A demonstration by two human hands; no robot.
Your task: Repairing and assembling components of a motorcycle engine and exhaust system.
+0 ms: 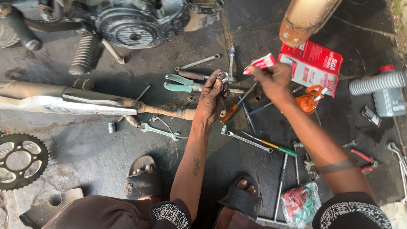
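My left hand [212, 99] is raised over the floor and pinches a small metal ring-shaped part [223, 76] between its fingertips. Beside it, my right hand [274, 80] grips a small red and white tube [261, 63], its tip pointing left toward the metal part. The two hands sit close together, a small gap between tube and ring. Under them lie screwdrivers and spanners, including two teal-handled tools [179, 83] and an orange-handled screwdriver [231, 113].
A motorcycle engine [135, 21] and footrest stand at the top left, an exhaust pipe [63, 101] lies left, a sprocket [19, 161] at lower left. A red and white box [313, 65], an orange oil can [309, 101] and a grey bottle [383, 91] are right. My sandalled feet are below.
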